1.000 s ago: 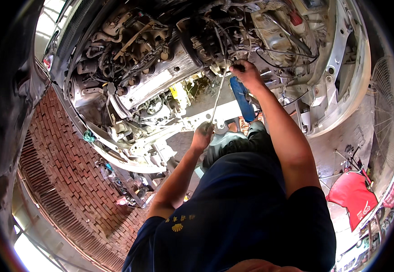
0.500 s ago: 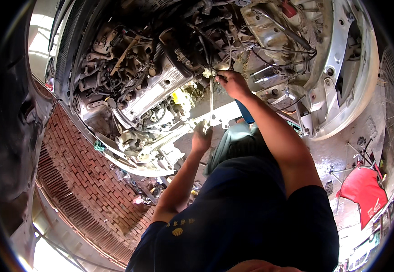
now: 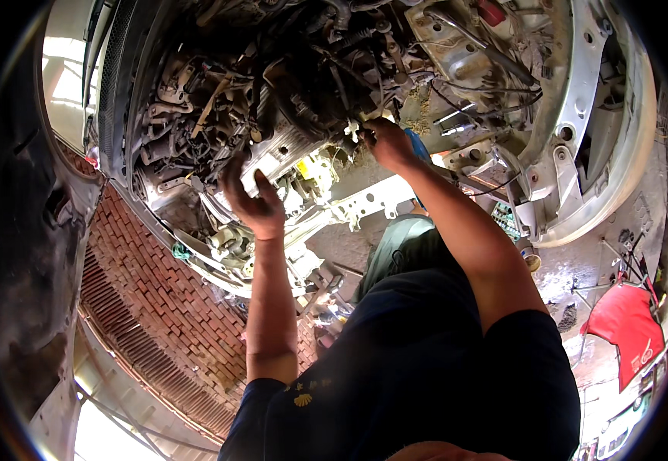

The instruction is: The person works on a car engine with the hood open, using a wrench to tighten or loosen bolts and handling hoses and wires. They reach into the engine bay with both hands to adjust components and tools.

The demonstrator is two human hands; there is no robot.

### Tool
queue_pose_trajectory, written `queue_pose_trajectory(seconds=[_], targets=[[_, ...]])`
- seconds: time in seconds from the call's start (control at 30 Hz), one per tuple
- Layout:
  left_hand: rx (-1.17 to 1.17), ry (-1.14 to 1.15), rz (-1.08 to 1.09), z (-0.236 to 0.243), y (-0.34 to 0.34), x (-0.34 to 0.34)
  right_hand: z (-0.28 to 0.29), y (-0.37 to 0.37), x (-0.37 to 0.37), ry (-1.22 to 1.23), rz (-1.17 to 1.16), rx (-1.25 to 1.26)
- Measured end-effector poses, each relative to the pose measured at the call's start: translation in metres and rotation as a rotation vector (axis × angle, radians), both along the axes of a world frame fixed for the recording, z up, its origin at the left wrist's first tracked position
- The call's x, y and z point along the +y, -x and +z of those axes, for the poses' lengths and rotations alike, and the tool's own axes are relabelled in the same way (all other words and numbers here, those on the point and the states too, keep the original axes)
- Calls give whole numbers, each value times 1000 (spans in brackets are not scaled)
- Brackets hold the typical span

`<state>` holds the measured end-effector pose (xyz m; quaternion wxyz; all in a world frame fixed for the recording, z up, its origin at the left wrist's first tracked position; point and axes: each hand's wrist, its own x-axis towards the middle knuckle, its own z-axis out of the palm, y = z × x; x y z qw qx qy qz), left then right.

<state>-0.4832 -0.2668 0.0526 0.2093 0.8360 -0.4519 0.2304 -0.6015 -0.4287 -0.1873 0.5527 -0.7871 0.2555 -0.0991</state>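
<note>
My left hand [image 3: 256,201] is raised over the engine [image 3: 276,154], fingers and thumb apart, with nothing visible in it. Its fingertips are beside the engine's ribbed metal cover. To the right, my right hand [image 3: 388,144] is closed at the far end of the gap between the engine and the right side of the bay. Its fingers are bent by a small pale fitting [image 3: 352,129] and dark hoses; what they hold is hidden. Something blue [image 3: 418,144] shows just behind the right wrist.
A pale metal crossmember [image 3: 368,201] spans the bay's near side. The curved fender frame [image 3: 580,138] bounds the right. Red bricks [image 3: 173,292] are stacked at lower left, and a red cloth [image 3: 626,330] hangs on a stand at right. A dark body panel [image 3: 27,230] fills the left edge.
My left hand has let go of the lower end of a long thin light rod or cable and moved left and up, opening. The rod no longer shows between the hands. My right hand stays nearly in place.
</note>
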Motion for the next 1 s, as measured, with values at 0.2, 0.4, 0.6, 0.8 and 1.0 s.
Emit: queue_pose_trajectory(seconds=[0.2,0.4,0.6,0.8,1.0], targets=[[-193,-87,40,-4,-60,-18,3,7,-8,-79,-139,50],[-126,-253,146,-53,-58,-26,-10,0,7,-257,-188,-144],[-221,-291,246,-69,-62,-19,-8,-9,20,-545,-145,-301],[-210,-281,230,-69,-63,-25,-20,-21,17,-621,-92,-197],[-186,-291,237,-67,-65,-18,-18,-42,24,-711,-36,-135]])
